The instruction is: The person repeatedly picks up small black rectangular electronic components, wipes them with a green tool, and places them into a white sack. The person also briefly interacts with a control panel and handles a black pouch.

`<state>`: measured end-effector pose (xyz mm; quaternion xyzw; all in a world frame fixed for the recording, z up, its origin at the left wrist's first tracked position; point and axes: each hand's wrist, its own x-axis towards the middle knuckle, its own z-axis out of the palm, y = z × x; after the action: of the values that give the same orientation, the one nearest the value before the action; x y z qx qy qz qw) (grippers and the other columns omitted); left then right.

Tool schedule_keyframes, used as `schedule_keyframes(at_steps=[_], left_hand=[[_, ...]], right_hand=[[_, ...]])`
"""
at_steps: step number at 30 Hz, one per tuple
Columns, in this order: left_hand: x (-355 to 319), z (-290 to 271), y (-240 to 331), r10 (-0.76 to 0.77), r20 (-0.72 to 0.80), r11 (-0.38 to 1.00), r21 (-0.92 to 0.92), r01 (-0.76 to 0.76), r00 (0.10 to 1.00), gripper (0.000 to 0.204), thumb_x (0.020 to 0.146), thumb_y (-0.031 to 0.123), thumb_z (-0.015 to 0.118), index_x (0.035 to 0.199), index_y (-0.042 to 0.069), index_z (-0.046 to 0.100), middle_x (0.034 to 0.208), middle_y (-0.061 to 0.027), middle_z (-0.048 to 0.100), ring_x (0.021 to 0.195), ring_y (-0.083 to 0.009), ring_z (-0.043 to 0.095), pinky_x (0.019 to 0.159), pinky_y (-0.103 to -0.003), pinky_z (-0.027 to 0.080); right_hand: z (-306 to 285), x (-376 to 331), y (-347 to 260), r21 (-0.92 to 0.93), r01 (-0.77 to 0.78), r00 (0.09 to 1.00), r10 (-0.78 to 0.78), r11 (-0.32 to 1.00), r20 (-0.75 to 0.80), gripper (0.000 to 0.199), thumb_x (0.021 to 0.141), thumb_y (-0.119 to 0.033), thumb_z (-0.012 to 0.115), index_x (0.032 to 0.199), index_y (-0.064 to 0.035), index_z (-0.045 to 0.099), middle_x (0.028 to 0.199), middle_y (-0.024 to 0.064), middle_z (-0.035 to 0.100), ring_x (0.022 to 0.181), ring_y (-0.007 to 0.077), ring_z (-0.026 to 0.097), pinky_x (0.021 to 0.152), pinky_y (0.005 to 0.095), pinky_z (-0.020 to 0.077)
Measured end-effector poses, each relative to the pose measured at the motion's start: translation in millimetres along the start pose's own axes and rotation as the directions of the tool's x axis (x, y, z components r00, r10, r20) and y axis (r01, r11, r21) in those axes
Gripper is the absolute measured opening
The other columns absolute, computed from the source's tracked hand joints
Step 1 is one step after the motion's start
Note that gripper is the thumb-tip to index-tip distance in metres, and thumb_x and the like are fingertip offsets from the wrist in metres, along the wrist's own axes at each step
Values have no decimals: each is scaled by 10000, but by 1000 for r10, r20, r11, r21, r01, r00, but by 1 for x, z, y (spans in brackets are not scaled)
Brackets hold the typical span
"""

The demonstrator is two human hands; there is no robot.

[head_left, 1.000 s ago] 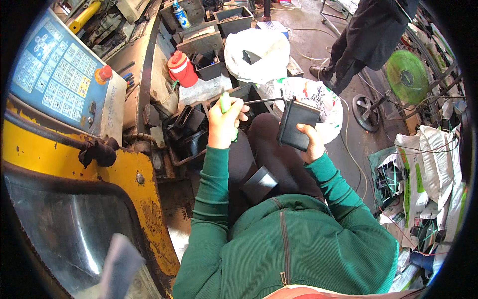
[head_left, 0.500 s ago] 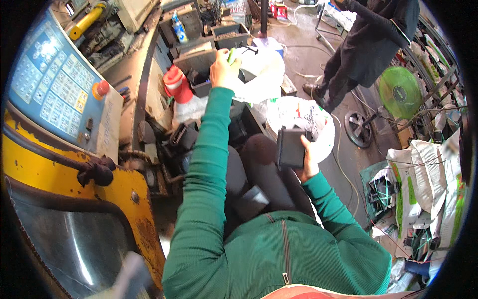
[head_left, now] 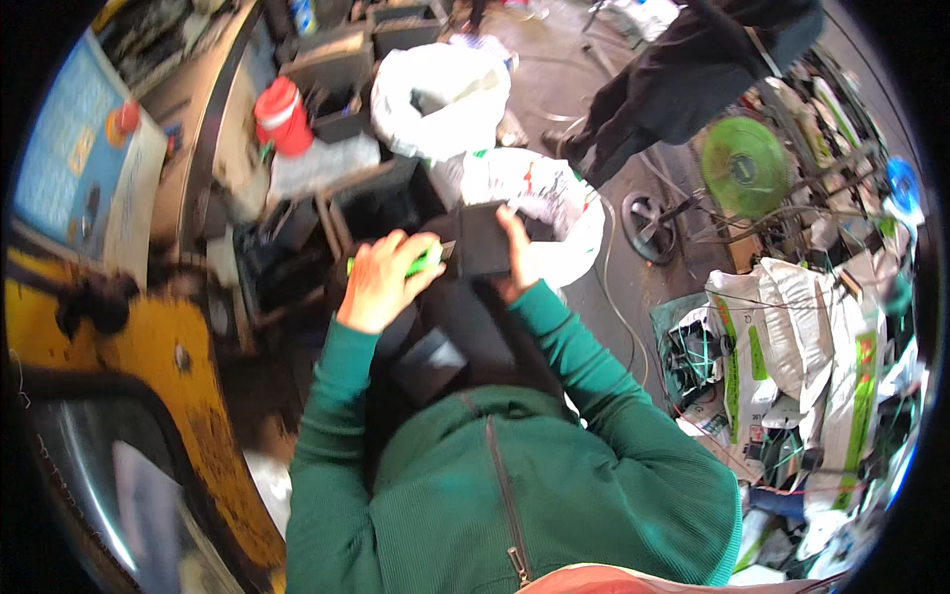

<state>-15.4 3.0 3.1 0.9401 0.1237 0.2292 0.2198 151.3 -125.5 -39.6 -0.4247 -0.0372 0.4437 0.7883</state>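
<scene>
My left hand is closed around a bright green utility knife. Its short blade points right, at the left edge of a black box-shaped part; whether it touches I cannot tell. My right hand grips that part from its right side, thumb on top, above my lap. Just beyond it stands an open white bag with coloured print. Another dark piece rests on my lap.
A second white bag stands farther off, near a red-lidded jug and dark bins. At left is a yellow machine with a control panel. A person stands ahead, near a green fan.
My left hand has come back from over the far white bag, bringing the knife down beside the black part. A small black piece near that hand earlier no longer shows. The view has shifted.
</scene>
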Motion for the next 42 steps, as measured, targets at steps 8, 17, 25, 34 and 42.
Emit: schedule_keyframes(at_steps=[8, 17, 25, 34, 42], left_hand=[[-19, 14, -4, 4, 35, 1000, -27, -3, 999, 331, 761, 399, 667, 997, 168, 645, 809, -18, 581, 736, -208, 586, 625, -349, 396], [-14, 20, -18, 43, 77, 997, -63, -38, 996, 296, 763, 427, 651, 935, 186, 669, 745, -4, 576, 719, -199, 592, 630, -363, 393], [1, 24, -34, 114, 25, 992, 45, -115, 993, 302, 767, 456, 635, 930, 203, 668, 730, -12, 569, 686, -215, 592, 606, -378, 396], [43, 41, -82, -150, 14, 976, 162, 146, 989, 378, 797, 549, 548, 938, 220, 669, 846, -48, 634, 801, -232, 627, 680, -428, 447], [15, 20, -36, 37, -1, 999, 12, -37, 999, 295, 791, 463, 612, 870, 183, 657, 750, -34, 601, 774, -227, 620, 618, -387, 438]], right_hand=[[6, -11, -8, -196, -95, 995, 91, 976, -31, 472, 857, -466, 550, 1140, -88, 543, 1000, 72, 632, 851, 186, 631, 736, 352, 525], [15, -6, -3, -240, -49, 998, 40, 970, -41, 463, 855, -434, 570, 1142, -72, 532, 1008, 75, 631, 857, 187, 634, 737, 337, 527], [5, 6, -4, -263, -111, 994, 109, 958, -22, 424, 856, -390, 586, 1112, -54, 549, 988, 76, 632, 844, 185, 625, 738, 327, 522], [-4, 10, -7, -240, -176, 983, 184, 955, 12, 395, 842, -380, 607, 1072, -62, 569, 966, 79, 632, 830, 188, 623, 718, 326, 521], [0, 6, -12, -236, -189, 978, 204, 953, 41, 409, 844, -390, 599, 1097, -71, 560, 986, 71, 633, 837, 188, 623, 728, 340, 519]])
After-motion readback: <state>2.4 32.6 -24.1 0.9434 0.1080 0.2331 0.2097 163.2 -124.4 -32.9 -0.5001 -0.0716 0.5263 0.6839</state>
